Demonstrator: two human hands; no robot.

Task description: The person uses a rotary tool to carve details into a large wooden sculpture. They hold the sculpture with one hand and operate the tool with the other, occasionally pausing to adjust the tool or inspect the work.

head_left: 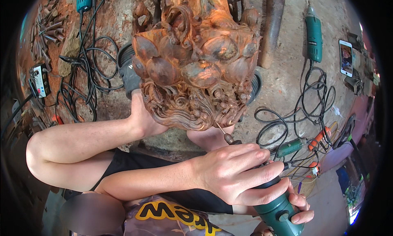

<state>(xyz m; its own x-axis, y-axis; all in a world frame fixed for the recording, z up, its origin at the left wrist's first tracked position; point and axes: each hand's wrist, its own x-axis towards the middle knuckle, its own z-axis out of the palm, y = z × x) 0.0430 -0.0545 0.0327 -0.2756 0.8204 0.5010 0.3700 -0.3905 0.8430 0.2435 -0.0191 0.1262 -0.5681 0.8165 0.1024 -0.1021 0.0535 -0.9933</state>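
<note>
A green die grinder [275, 211] is gripped in both of my hands and tilted up to the left. My left hand [235, 170] wraps over its front part, fingers curled around the body. Behind it, my right hand [301, 206] closes around the rear, mostly hidden by the tool. The grinder's thin bit [221, 129] meets the lower edge of a carved reddish-brown wood sculpture [200, 74]. Rounded lobes cover the sculpture's middle, with wavy, curling grooves below. It stands between my feet, and its top runs out of view.
At right lie a second green die grinder [314, 37] with a looping black cable, a phone [346, 58], another green tool [290, 147] and an orange connector [319, 138]. At left are tangled cables [84, 78], a white-and-black control box [40, 80] and a pile of metal bits [52, 27].
</note>
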